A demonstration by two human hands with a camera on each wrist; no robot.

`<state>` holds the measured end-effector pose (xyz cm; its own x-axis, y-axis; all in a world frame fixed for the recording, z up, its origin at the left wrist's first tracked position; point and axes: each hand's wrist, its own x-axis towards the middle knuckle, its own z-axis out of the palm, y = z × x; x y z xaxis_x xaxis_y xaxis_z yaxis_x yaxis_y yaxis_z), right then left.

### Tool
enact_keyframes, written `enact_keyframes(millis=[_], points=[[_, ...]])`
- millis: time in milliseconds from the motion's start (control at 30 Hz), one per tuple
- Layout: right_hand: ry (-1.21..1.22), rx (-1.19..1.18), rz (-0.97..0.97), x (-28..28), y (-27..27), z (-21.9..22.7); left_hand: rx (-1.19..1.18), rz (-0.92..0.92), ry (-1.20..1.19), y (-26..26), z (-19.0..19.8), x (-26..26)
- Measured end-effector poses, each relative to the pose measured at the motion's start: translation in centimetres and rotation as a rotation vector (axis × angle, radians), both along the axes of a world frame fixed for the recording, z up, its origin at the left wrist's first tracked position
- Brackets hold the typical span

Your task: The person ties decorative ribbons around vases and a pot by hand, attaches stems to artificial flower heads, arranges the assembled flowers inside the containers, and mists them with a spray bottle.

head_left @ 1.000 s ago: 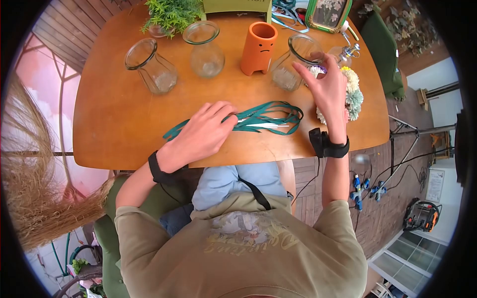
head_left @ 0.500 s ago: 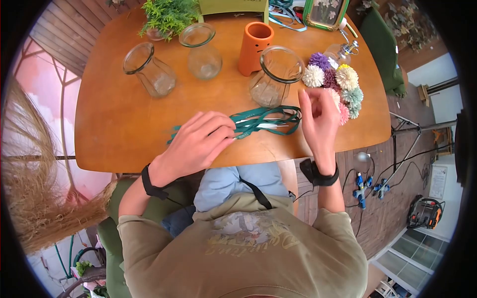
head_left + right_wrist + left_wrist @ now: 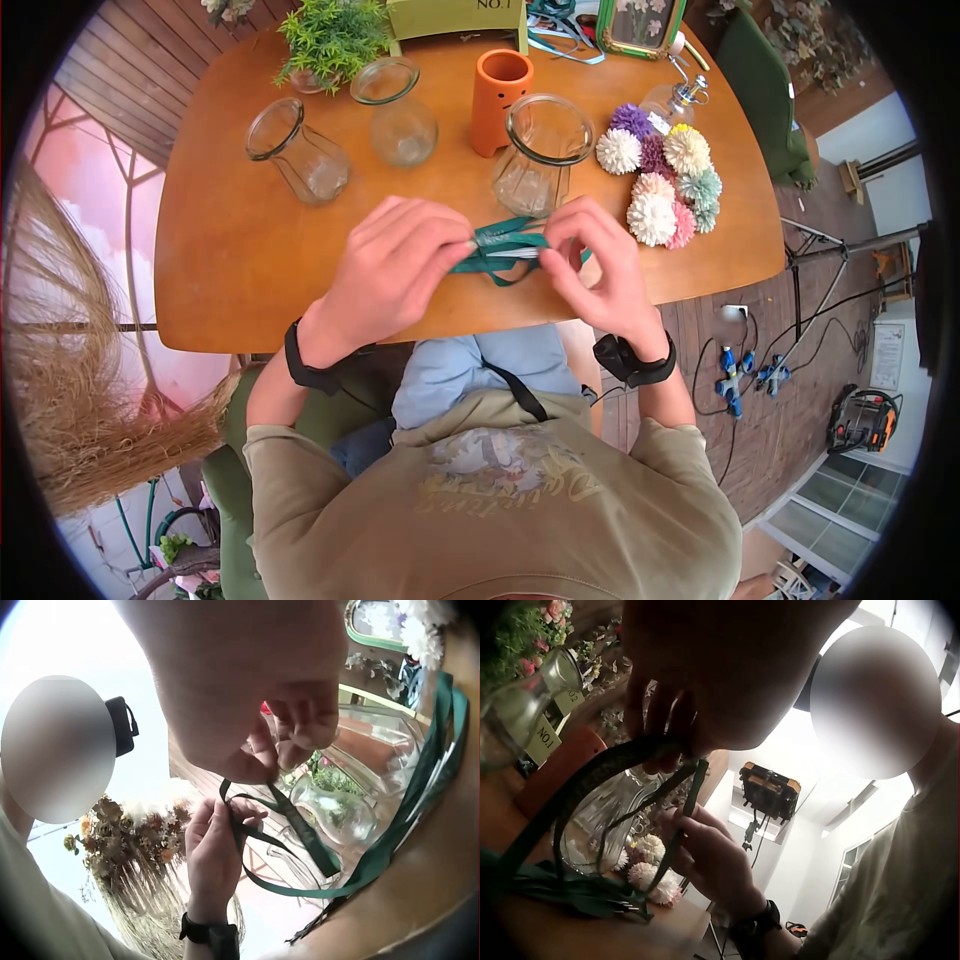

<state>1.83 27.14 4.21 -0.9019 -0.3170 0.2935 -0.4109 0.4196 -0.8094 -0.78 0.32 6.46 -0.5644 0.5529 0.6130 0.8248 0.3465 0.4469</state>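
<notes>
A dark green ribbon (image 3: 508,248) in loops, with white strips among it, hangs and lies between both hands over the near part of the wooden table (image 3: 240,260). My left hand (image 3: 395,265) pinches the ribbon between thumb and fingers at its left side. Facing it, my right hand (image 3: 605,265) pinches a ribbon strand at the other side. In the right wrist view, ribbon strands (image 3: 311,836) hang down from the fingertips of both hands, and more ribbon lies on the table. A glass vase (image 3: 540,165) stands just behind the hands.
Two more glass vases (image 3: 312,165) (image 3: 402,125) stand to the left, and an orange pot (image 3: 490,115) behind the near vase. Pompom-like flowers (image 3: 655,215) lie at the right, by a glass spray bottle (image 3: 670,100). A potted plant (image 3: 335,45) and picture frame (image 3: 640,25) stand at the back.
The right hand has come down and left from beside the vase to the ribbon and now pinches it. The vase first shifted left and nearer. The ribbon is now bunched and partly raised.
</notes>
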Motion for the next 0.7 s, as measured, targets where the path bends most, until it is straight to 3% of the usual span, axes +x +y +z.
enact_keyframes(millis=[100, 167, 200, 267, 300, 400, 500, 567, 600, 633, 700], points=[[0.215, -0.144, 0.119, -0.4, 0.8, 0.6, -0.013, 0.087, -0.013, -0.7, 0.5, -0.1], [0.034, -0.556, 0.216, -0.2, 0.7, 1.1, 0.096, 0.149, 0.048, -0.6, 0.6, -0.6], [0.0, -0.632, 0.263, -0.3, 0.7, 1.8, 0.097, 0.148, 0.049, -0.5, 0.9, -0.5], [-0.091, -0.707, 0.249, -0.8, 1.4, 3.6, 0.222, 0.163, -0.286, -0.4, 1.7, -0.3], [-0.186, -0.784, 0.233, -1.1, 1.8, 4.4, 0.223, 0.164, -0.283, -0.5, 1.8, -0.4], [-0.054, -0.922, 0.089, -2.3, 2.1, 7.1, 0.198, 0.169, -0.25, -1.2, 2.1, -1.2], [-0.104, -1.066, 0.402, -3.4, 3.6, 10.3, 0.129, 0.245, -0.442, -2.0, 2.0, -1.9], [-0.072, -0.984, 0.429, -3.8, 3.7, 11.2, 0.066, 0.319, -0.069, -2.1, 1.6, -3.1], [-0.041, -0.901, 0.453, -3.8, 3.4, 11.8, 0.066, 0.319, -0.069, -1.8, 1.8, -3.1], [0.013, -0.725, 0.295, -3.5, 2.4, 12.0, 0.095, 0.259, -0.018, -1.2, 2.3, -2.9], [-0.039, -0.459, 0.177, -2.8, 0.0, 13.5, 0.124, 0.202, 0.032, 0.7, 3.8, -2.3]])
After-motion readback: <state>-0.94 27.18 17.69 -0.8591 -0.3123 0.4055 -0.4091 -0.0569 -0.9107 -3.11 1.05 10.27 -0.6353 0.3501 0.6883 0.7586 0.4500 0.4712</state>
